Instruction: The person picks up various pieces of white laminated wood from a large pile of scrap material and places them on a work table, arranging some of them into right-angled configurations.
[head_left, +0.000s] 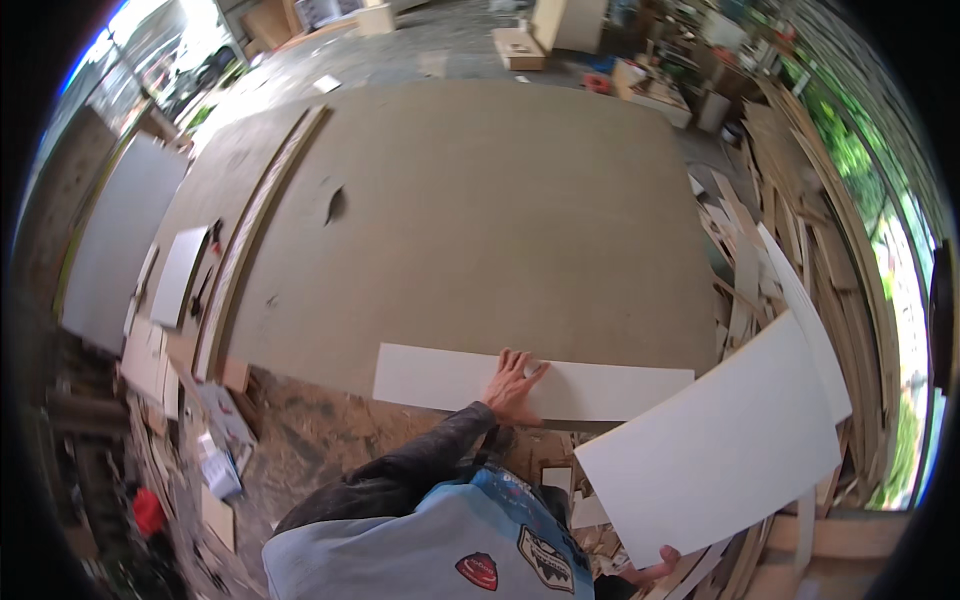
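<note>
A long narrow white board (430, 377) lies along the near edge of the big table. My left hand (515, 388) rests on its middle, fingers spread over the top face and palm by the near edge. Low on the right, my right hand (658, 566) grips the bottom edge of a larger white panel (715, 440). The thumb shows on the panel's face; the other fingers are mostly hidden. That panel is tilted beside the table's near right corner, and its upper left edge overlaps the right end of the narrow board in view.
The brown tabletop (480, 220) carries a long wooden strip (262, 220) on the left. Past it lie a small white panel (180, 277) and dark hand tools. A dark curved scrap (334, 204) sits mid-left. Offcuts (745, 270) pile up along the right side.
</note>
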